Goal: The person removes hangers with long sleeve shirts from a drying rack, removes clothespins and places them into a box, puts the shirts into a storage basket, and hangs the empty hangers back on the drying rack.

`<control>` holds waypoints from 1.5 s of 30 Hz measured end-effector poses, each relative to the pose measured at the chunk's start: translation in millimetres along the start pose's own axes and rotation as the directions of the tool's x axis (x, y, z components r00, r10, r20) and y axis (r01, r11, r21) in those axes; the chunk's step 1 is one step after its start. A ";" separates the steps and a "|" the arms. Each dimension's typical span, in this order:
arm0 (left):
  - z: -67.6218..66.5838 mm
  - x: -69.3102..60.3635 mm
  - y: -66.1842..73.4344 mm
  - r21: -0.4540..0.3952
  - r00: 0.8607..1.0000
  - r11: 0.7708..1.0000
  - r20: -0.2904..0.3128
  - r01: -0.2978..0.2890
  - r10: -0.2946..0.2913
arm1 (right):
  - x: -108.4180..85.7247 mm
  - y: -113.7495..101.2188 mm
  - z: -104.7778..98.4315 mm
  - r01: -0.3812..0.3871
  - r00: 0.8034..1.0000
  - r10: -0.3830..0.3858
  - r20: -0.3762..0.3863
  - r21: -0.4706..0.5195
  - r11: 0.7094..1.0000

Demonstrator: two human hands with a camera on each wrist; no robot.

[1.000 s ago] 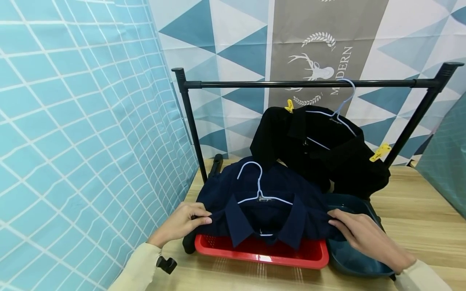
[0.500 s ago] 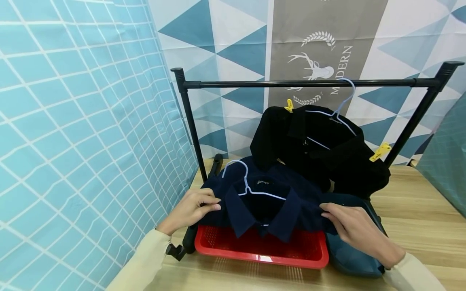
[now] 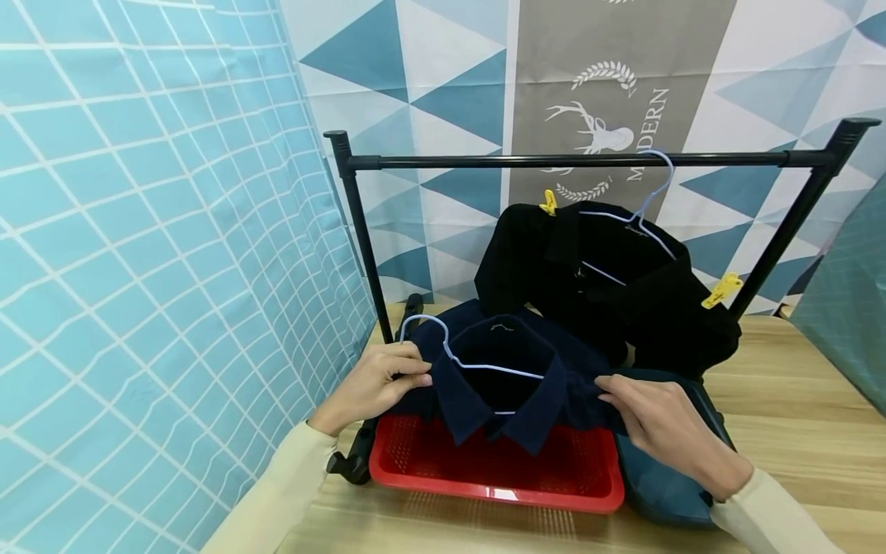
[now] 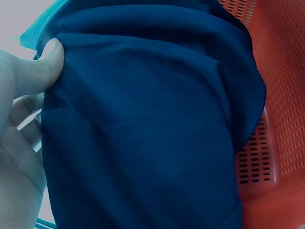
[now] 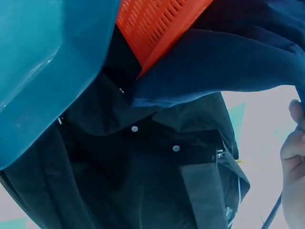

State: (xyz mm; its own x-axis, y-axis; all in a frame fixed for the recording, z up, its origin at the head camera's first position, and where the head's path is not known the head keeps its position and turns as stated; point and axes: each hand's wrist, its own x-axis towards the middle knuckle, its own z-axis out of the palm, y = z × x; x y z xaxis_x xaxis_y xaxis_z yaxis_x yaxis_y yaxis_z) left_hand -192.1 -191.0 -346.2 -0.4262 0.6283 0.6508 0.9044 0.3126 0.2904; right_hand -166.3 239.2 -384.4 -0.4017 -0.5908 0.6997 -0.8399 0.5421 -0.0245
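Observation:
A navy collared shirt is stretched between both hands, above and behind the red basket. My left hand pinches its left shoulder; in the left wrist view the thumb presses on the navy cloth. At the opposite shoulder my right hand pinches the fabric, and part of that hand shows at the edge of the right wrist view. Inside the collar opening lies a pale lilac wire hanger, tilted, with its hook leaning left near my left hand.
A black garment rack stands behind. From its bar hangs a black shirt on a similar hanger, with yellow clips at its shoulders. A dark blue basin sits right of the basket on the wooden table.
Both hands have moved inward and slightly up, holding the navy shirt. The hanger has shifted left and tilted, its hook swinging toward my left hand. More of the basket's inside shows.

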 end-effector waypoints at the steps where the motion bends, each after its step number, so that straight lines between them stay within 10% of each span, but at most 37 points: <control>1: 0.5 1.5 0.9 0.001 1.000 1.000 -0.001 -0.009 0.009 | 0.7 -0.4 1.2 0.008 1.000 -0.008 -0.004 0.002 1.000; 9: 9.7 5.2 2.2 0.040 0.997 0.996 -0.027 -0.073 0.075 | 5.6 -4.8 8.8 0.025 1.000 -0.025 0.002 -0.008 1.000; 19: 1.6 -10.7 -4.1 0.059 0.992 0.998 -0.125 -0.029 0.036 | -8.3 10.5 5.5 -0.065 0.997 0.068 -0.024 0.096 0.993; 33: -3.0 -17.0 -7.4 0.024 0.992 0.998 -0.110 0.057 -0.054 | -1.3 -0.2 11.7 -0.113 0.983 0.105 -0.150 -0.048 0.992; 41: -1.2 -16.6 -5.4 -0.007 0.993 0.998 -0.104 0.062 -0.062 | 6.8 -13.2 18.2 -0.075 0.997 0.079 -0.025 0.120 0.990; 45: -0.1 -17.3 -7.7 -0.004 0.991 0.999 -0.120 0.049 -0.049 | 6.9 -12.1 14.6 -0.259 0.964 0.264 0.035 0.360 0.896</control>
State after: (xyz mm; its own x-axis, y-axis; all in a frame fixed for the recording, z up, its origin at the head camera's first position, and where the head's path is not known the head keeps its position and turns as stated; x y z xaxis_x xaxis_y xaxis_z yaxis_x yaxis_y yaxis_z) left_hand -191.6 -204.4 -359.7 -0.4647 0.5217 0.7155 0.8824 0.3406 0.3248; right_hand -164.3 219.9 -389.7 -0.6219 -0.4466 0.6432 -0.7802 0.4239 -0.4601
